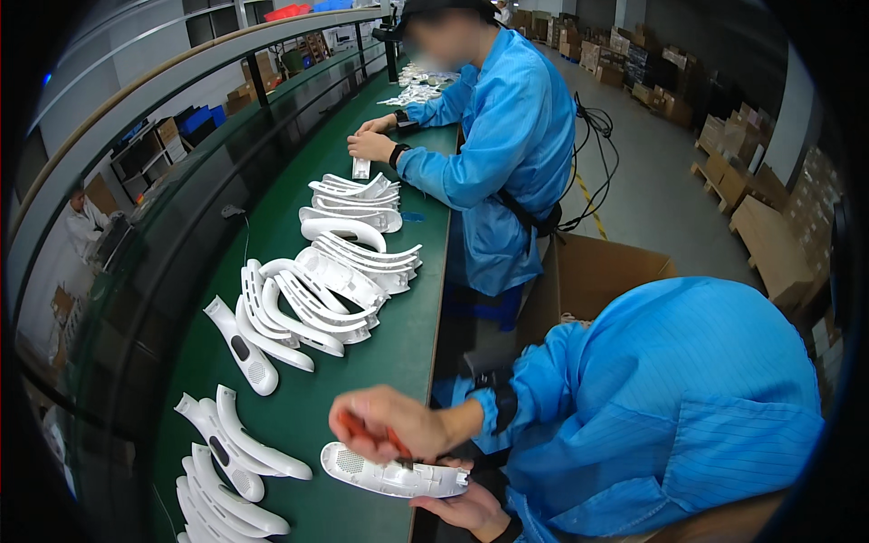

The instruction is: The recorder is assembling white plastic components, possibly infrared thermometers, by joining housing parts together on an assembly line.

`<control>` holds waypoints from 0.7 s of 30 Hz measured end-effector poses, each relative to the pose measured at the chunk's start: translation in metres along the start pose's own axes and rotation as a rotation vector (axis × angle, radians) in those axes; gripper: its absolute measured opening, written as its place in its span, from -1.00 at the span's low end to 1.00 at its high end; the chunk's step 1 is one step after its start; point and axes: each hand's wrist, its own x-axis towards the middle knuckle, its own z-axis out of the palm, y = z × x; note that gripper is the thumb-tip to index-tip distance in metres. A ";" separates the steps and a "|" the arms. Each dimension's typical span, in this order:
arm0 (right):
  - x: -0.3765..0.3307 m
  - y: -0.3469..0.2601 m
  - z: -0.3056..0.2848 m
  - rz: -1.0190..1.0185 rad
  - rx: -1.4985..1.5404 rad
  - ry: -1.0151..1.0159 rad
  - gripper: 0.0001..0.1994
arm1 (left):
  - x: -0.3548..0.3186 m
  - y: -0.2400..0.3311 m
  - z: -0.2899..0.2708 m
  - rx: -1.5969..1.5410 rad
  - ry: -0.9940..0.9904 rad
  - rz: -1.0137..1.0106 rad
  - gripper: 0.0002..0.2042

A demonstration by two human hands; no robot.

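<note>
My left hand (469,509) holds a white curved plastic shell (371,472) from below, hollow side up, near the bench's edge. One end of the shell is rounded with a patch of small holes. Above it, my right hand (394,421) is closed round an orange-handled hand tool (396,443), its dark tip at the inside of the shell. The fingers partly hide the tool, so its exact kind is unclear. Left of my hands lie several similar white curved parts (231,443), some with a dark oval slot.
A green workbench (398,362) runs away from me, bearing more rows of white curved parts (299,299). Further up, a co-worker in a blue coat (516,136) handles a small white piece (361,168). An open cardboard box (588,271) stands right of the bench; stacked cartons (733,154) line the aisle.
</note>
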 end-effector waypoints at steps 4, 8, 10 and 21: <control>0.010 -0.024 -0.032 0.062 -0.002 0.097 -0.60 | -0.030 0.034 0.038 0.219 -0.137 -0.051 -0.29; 0.020 -0.028 -0.051 0.263 0.006 0.154 -0.59 | -0.044 0.097 0.045 0.639 -0.162 0.018 -0.41; 0.016 -0.024 -0.058 0.267 -0.012 0.149 -0.58 | -0.042 0.138 0.049 0.839 -0.137 0.029 -0.48; 0.007 -0.023 -0.069 0.266 0.102 0.128 -0.58 | 0.159 0.340 0.074 1.841 0.012 0.176 -0.63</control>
